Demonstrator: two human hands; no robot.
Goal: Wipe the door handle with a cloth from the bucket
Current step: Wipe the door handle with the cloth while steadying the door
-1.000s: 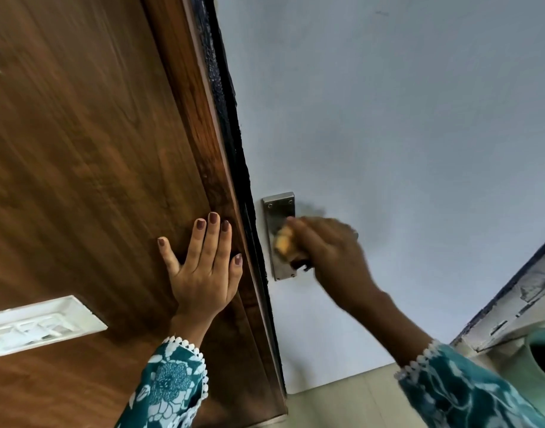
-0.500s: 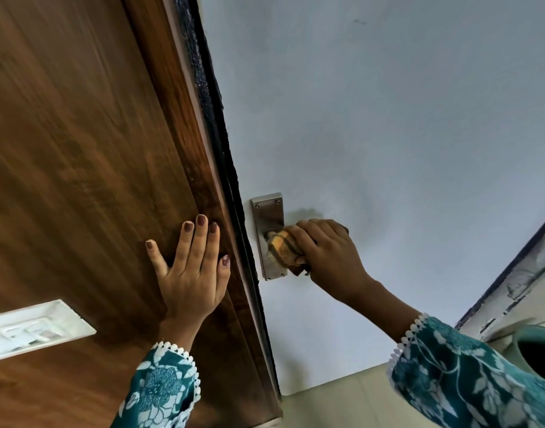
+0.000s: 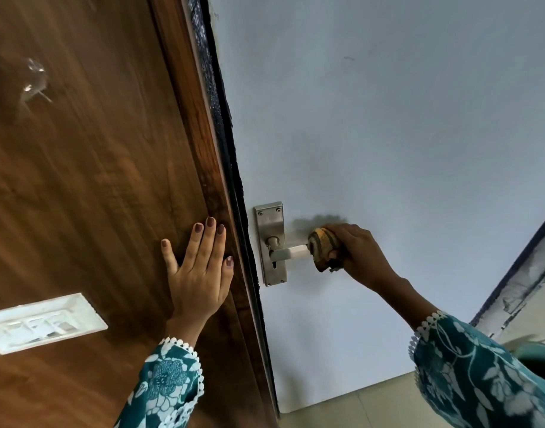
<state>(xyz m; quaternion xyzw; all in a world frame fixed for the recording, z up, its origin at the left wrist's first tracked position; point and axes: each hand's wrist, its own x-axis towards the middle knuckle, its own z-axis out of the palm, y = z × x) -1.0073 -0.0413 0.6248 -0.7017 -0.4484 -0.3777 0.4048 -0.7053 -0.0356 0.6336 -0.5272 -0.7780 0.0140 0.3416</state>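
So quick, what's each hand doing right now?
Left hand: open, flat against the wooden panel, holding nothing.
Right hand: closed on the cloth, wrapped around the door handle.

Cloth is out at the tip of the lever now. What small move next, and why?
Probably slide the cloth back along the handle toward the backplate. The right hand has it bunched around the outer end, leaving the inner stretch and pivot uncovered. The left hand lies flat on the wooden panel, steadying.
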